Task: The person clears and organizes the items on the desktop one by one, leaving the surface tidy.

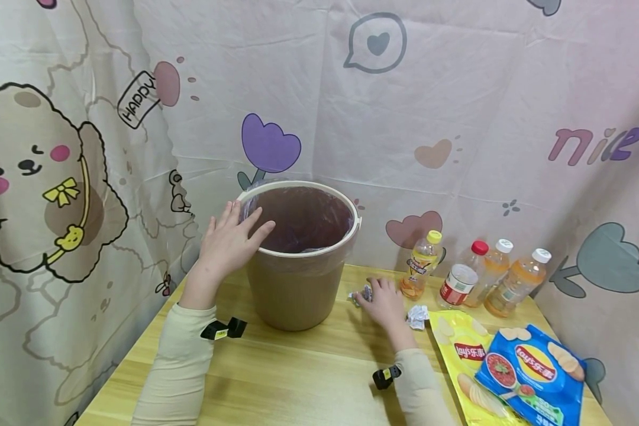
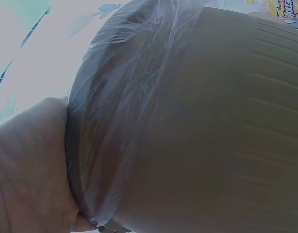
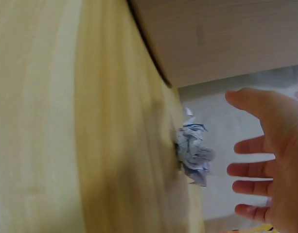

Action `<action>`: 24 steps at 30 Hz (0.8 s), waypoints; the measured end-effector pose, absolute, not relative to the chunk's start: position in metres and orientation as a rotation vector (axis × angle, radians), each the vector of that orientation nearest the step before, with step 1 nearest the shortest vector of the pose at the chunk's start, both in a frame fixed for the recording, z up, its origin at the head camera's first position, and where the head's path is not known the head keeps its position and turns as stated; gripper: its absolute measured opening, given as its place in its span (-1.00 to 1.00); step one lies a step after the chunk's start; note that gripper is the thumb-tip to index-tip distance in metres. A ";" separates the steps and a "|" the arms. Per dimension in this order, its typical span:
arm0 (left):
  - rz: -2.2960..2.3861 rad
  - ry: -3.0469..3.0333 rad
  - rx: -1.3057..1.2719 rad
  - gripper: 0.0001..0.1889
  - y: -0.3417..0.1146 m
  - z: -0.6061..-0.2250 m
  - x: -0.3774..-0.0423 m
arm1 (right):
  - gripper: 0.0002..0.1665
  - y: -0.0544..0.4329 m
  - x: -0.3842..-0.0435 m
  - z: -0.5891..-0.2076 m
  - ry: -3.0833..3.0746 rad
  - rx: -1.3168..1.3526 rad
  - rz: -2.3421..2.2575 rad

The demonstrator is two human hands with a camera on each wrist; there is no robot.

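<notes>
A brown bin (image 1: 293, 299) with a white rim stands on the wooden table, lined with a thin clear plastic bag (image 2: 122, 102). My left hand (image 1: 228, 241) rests on the left side of its rim, fingers spread and extended over the opening. To the right of the bin, my right hand (image 1: 386, 306) reaches over a crumpled paper ball (image 3: 193, 153). In the right wrist view, the thumb and fingers are apart, with a gap between them and the paper. A second crumpled paper ball (image 1: 418, 318) lies just right of this hand.
A yellow-capped bottle (image 1: 419, 266) stands behind the right hand. Further right are a red-capped bottle (image 1: 460, 284) and two white-capped bottles. A yellow chip bag (image 1: 452, 337) and a blue chip bag (image 1: 538, 373) overlap at the right front. A printed curtain (image 1: 319, 89) hangs behind the table.
</notes>
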State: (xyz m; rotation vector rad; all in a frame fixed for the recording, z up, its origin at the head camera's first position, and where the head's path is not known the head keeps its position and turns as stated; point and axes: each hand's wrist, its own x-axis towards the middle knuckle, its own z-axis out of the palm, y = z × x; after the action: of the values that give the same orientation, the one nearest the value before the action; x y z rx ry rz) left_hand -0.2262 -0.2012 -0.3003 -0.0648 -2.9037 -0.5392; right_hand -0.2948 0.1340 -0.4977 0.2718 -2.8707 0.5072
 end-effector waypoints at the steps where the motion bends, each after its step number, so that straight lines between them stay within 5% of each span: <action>1: -0.540 -2.904 -0.065 -0.08 -0.201 -0.300 -0.226 | -0.14 0.133 -0.295 -0.498 -2.884 0.255 0.505; 11: -0.546 -2.898 -0.067 -0.08 -0.200 -0.300 -0.226 | -0.01 0.129 -0.303 -0.511 -2.998 0.165 0.513; 24: -0.542 -2.902 -0.067 -0.07 -0.201 -0.300 -0.226 | -0.10 0.121 -0.305 -0.511 -3.027 0.120 0.488</action>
State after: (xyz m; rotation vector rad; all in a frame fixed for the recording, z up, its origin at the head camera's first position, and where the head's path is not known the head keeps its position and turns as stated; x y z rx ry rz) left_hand -0.2260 -0.2009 -0.3000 -0.0667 -2.9019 -0.5425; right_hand -0.3048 0.1212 -0.5109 0.1202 -3.0271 0.4883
